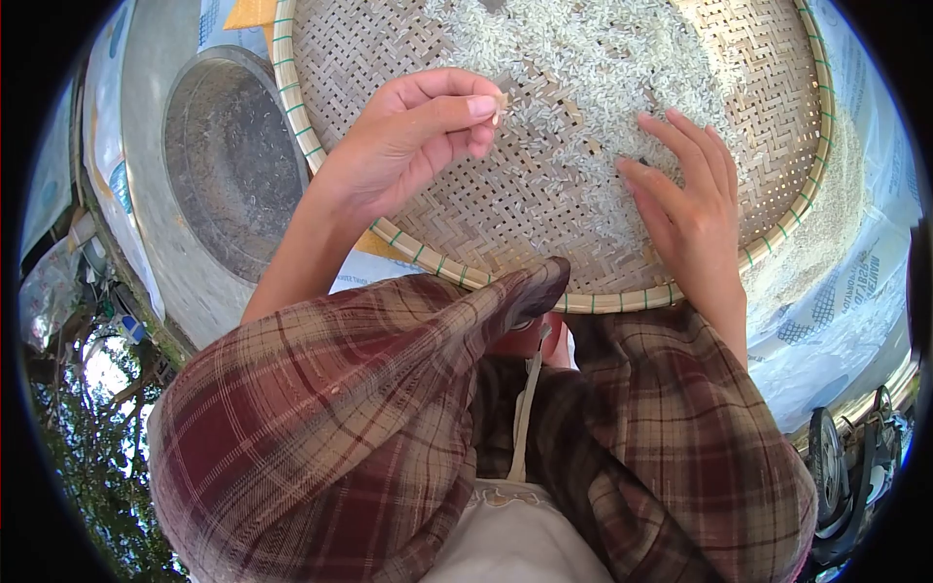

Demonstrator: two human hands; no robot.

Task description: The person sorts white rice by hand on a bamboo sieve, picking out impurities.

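Note:
A round woven bamboo tray (pixel 389 228) with a green-stitched rim lies in front of my knees. White rice grains (pixel 583 49) are spread across its far and right parts, thinner toward the near side. Over the tray's left half, my left hand (pixel 408 136) is raised with thumb and fingers pinched on a small pale bit, perhaps a grain or husk, too small to name. My right hand (pixel 690 199) rests at the rice on the right, fingers spread and slightly curved, fingertips touching or just above the grains. Nothing shows in its grip.
Left of the tray sits a dark grey round basin (pixel 233 165) with a few scattered grains inside. More grain (pixel 826 214) lies on a printed white-and-blue sheet (pixel 846 291) at the right. A motorcycle (pixel 855 476) stands at the lower right. Plaid cloth (pixel 321 408) covers my legs.

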